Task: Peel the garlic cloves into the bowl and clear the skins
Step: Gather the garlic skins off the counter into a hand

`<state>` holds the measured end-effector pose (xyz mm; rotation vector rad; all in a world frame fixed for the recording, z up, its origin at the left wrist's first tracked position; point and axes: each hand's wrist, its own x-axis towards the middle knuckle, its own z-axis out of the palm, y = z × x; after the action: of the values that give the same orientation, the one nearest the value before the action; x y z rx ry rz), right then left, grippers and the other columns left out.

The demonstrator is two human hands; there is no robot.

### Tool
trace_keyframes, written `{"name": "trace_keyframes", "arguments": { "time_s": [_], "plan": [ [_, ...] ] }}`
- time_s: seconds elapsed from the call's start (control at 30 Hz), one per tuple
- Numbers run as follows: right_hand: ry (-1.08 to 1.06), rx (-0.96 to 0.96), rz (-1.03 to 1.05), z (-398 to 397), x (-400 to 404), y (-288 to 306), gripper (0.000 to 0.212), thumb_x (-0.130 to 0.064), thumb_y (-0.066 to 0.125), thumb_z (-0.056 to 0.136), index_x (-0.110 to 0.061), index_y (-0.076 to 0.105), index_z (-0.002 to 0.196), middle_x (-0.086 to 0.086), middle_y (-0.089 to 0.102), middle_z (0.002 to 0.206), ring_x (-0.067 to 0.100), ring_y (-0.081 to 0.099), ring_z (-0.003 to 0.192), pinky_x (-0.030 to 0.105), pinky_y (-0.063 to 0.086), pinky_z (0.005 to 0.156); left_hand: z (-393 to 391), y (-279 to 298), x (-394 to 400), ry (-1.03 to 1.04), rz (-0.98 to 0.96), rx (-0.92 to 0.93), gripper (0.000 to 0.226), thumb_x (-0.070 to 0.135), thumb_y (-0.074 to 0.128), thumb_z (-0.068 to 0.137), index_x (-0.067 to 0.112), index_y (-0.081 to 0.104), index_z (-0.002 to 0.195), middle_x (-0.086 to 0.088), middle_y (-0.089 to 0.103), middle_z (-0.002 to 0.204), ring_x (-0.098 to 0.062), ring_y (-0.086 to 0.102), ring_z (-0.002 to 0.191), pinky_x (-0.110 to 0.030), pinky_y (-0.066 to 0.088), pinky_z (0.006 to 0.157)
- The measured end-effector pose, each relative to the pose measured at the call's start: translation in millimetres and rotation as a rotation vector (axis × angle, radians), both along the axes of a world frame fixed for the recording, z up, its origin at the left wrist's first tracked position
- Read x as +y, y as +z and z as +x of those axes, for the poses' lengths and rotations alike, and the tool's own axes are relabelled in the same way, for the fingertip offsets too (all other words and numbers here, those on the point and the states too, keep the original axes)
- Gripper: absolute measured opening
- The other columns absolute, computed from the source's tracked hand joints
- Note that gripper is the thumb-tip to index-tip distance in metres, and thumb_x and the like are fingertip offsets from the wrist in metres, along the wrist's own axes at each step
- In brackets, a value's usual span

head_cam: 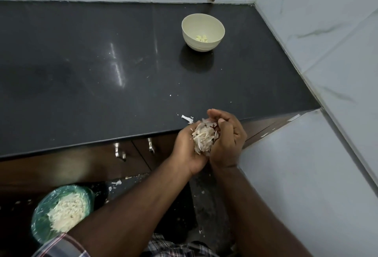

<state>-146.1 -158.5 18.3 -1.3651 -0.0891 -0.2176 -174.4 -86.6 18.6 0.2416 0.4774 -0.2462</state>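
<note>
A cream bowl (203,31) stands at the back right of the black counter (102,82), with several peeled garlic cloves (201,38) in its bottom. Both my hands are cupped together just off the counter's front edge, holding a heap of papery garlic skins (204,139) between them. My left hand (187,150) cradles the heap from the left and below. My right hand (228,138) curls round it from the right, fingers bent over the top. A few loose skin scraps (187,119) lie on the counter right by my fingertips.
On the floor at the lower left is a green-lined bin (61,213) with a pile of skins in it. Brown cabinet doors with metal handles (120,152) run under the counter. A tiled wall (327,72) closes off the right side. Small skin flakes dot the floor.
</note>
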Motion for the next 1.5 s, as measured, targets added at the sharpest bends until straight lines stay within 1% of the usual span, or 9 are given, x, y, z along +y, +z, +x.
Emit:
{"name": "trace_keyframes", "arguments": {
  "time_s": [0.1,0.3,0.67,0.93,1.07,1.23,1.37,1.43,1.5],
  "plan": [
    [0.013,0.014,0.004,-9,-4,0,0.031,0.000,0.044,0.081,0.002,0.073,0.091,0.018,0.074,0.092,0.031,0.070,0.091,0.037,0.056,0.081,-7,3,-9,0.046,-0.001,0.004,0.031,0.023,0.044,0.100,0.003,0.068,0.104,-0.013,0.068,0.099,-0.024,0.069,0.095,-0.031,0.057,0.087],
    [0.057,0.017,0.064,-30,-6,3,0.031,0.004,0.043,0.080,0.004,0.072,0.090,0.012,0.073,0.086,0.018,0.071,0.085,0.024,0.053,0.076,-25,8,-17,0.134,0.045,0.052,0.038,0.024,0.036,0.104,0.003,0.067,0.100,-0.012,0.071,0.091,-0.023,0.072,0.085,-0.028,0.060,0.077],
    [0.167,0.111,0.075,-77,23,-10,0.032,0.000,0.042,0.082,0.006,0.072,0.090,0.007,0.075,0.085,0.017,0.071,0.082,0.024,0.054,0.071,-81,-8,7,0.259,0.096,0.169,0.039,0.028,0.039,0.105,0.001,0.066,0.113,-0.015,0.072,0.098,-0.025,0.073,0.088,-0.030,0.061,0.075],
    [0.256,0.176,0.055,-136,93,-39,0.032,-0.003,0.041,0.084,0.008,0.071,0.090,0.015,0.073,0.088,0.022,0.070,0.084,0.029,0.056,0.073,-146,-41,72,0.376,0.143,0.272,0.035,0.027,0.046,0.102,0.003,0.068,0.115,-0.013,0.071,0.104,-0.026,0.071,0.095,-0.034,0.057,0.081],
    [0.295,0.232,0.052,-189,146,-56,0.032,-0.003,0.041,0.083,0.009,0.071,0.090,0.016,0.073,0.087,0.022,0.070,0.083,0.031,0.056,0.073,-200,-58,123,0.401,0.157,0.294,0.036,0.027,0.043,0.103,0.004,0.070,0.107,-0.012,0.072,0.098,-0.024,0.073,0.090,-0.031,0.059,0.073],
    [0.336,0.329,0.043,-262,207,-97,0.032,-0.004,0.042,0.080,0.008,0.071,0.088,0.020,0.073,0.088,0.025,0.069,0.083,0.038,0.056,0.076,-275,-92,177,0.498,0.156,0.381,0.034,0.025,0.042,0.103,0.004,0.068,0.108,-0.014,0.071,0.101,-0.025,0.071,0.094,-0.031,0.058,0.082],
    [0.362,0.363,0.036,-306,242,-148,0.030,-0.005,0.044,0.078,-0.003,0.073,0.083,0.014,0.074,0.085,0.026,0.069,0.084,0.043,0.055,0.081,-321,-140,208,0.547,0.134,0.469,0.036,0.023,0.043,0.102,0.000,0.066,0.117,-0.018,0.070,0.112,-0.027,0.072,0.093,-0.032,0.061,0.074],
    [0.376,0.402,0.034,-322,257,-182,0.029,-0.006,0.044,0.076,-0.004,0.073,0.082,0.016,0.073,0.084,0.027,0.068,0.084,0.040,0.055,0.081,-337,-173,219,0.573,0.125,0.528,0.041,0.023,0.044,0.101,0.000,0.062,0.130,-0.019,0.067,0.125,-0.028,0.069,0.103,-0.033,0.059,0.082],
    [0.399,0.447,0.027,-333,267,-216,0.029,-0.008,0.045,0.076,-0.004,0.073,0.082,0.018,0.073,0.085,0.030,0.068,0.085,0.041,0.055,0.082,-349,-207,229,0.612,0.106,0.566,0.042,0.024,0.045,0.101,0.002,0.060,0.133,-0.018,0.065,0.131,-0.029,0.066,0.112,-0.034,0.055,0.089]
  ]
}}
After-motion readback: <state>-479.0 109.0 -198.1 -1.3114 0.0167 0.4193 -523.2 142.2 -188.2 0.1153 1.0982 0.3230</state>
